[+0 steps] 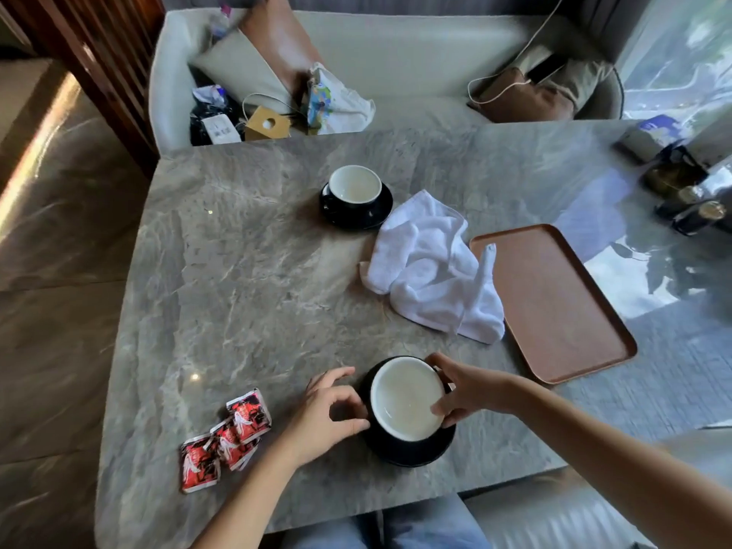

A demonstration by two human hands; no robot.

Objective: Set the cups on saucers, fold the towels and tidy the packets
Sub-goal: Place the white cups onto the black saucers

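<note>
Grey marble table [245, 279]. Lying directly on it: far saucer [370, 215] at upper centre; crumpled white towel [431, 267] and brown tray [554, 303] at right; near saucer [412, 449] at lower centre; three red packets [225, 437] at lower left.

Both forearms are bare from wrist to elbow, with no sleeves, cuffs, watch or bracelets showing. The left hand [321, 414] and right hand [467, 390] are ungloved, and no rings can be made out on the fingers. At the near edge, the lap shows light blue denim jeans [416, 528] with a visible seam.
</note>
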